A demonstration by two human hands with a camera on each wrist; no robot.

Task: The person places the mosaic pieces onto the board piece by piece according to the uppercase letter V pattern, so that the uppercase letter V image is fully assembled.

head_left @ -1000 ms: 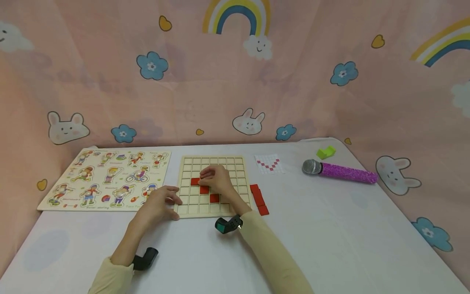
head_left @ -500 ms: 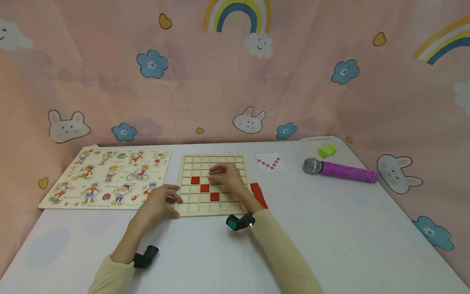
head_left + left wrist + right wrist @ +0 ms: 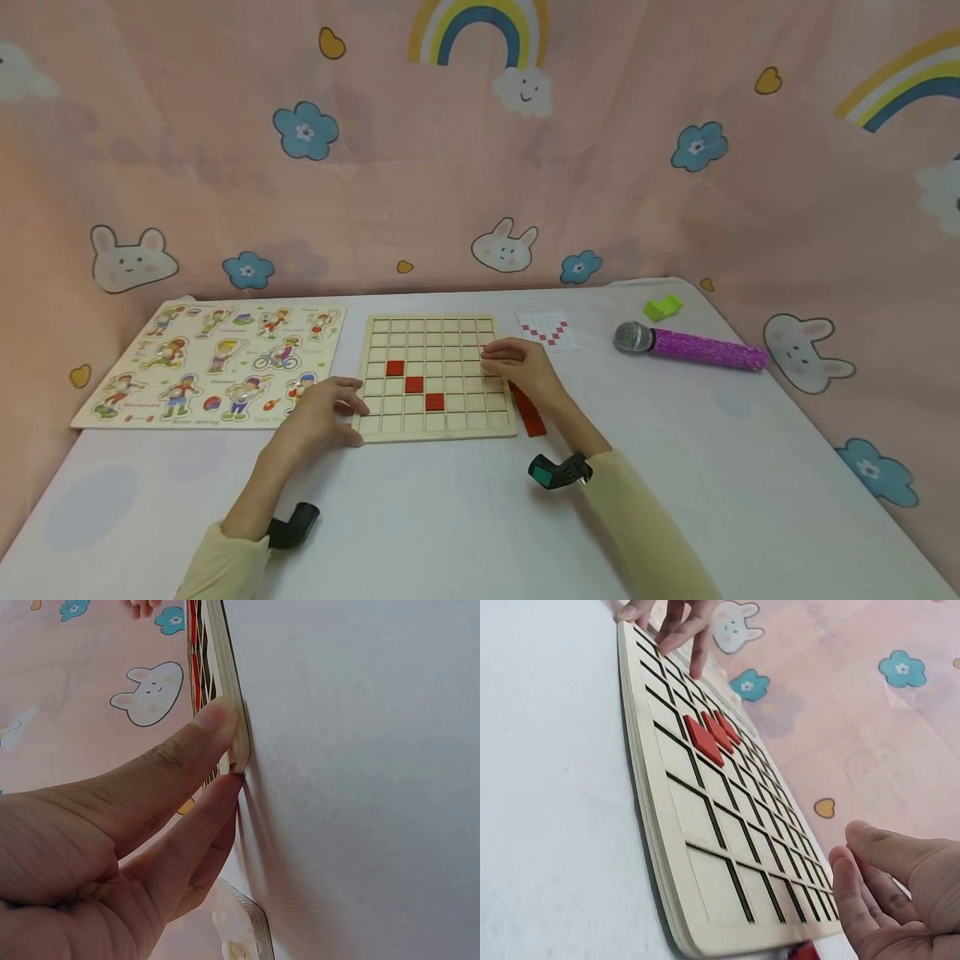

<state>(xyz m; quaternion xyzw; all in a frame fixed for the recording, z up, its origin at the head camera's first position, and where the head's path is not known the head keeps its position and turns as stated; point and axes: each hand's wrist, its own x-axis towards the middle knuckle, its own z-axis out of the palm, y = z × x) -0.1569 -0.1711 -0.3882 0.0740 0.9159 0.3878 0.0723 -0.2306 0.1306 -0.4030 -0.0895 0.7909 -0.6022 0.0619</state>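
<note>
A pale wooden grid board (image 3: 462, 423) lies flat on the table with red square tiles (image 3: 414, 385) set diagonally in its cells; the right wrist view shows these tiles (image 3: 704, 739) too. At the board's front left corner my left hand (image 3: 327, 411) grips the edge, thumb and fingertips against the wood, as the left wrist view shows. My right hand (image 3: 528, 368) hovers over the board's right edge, fingers loosely bent, with nothing visible in them. Beneath and beside it lies a row of spare red tiles (image 3: 532, 417), partly hidden by the hand.
A small pattern card (image 3: 557, 340) with red squares in a V lies behind the right hand. Left of the board is a picture puzzle board (image 3: 180, 420). Farther right are a glittery purple microphone (image 3: 701, 348) and a yellow-green piece (image 3: 663, 308). A patterned cloth hangs behind.
My right hand has moved right, from the middle of the grid board to its right edge by the spare tiles, uncovering three red tiles. My left hand has stayed at the corner.
</note>
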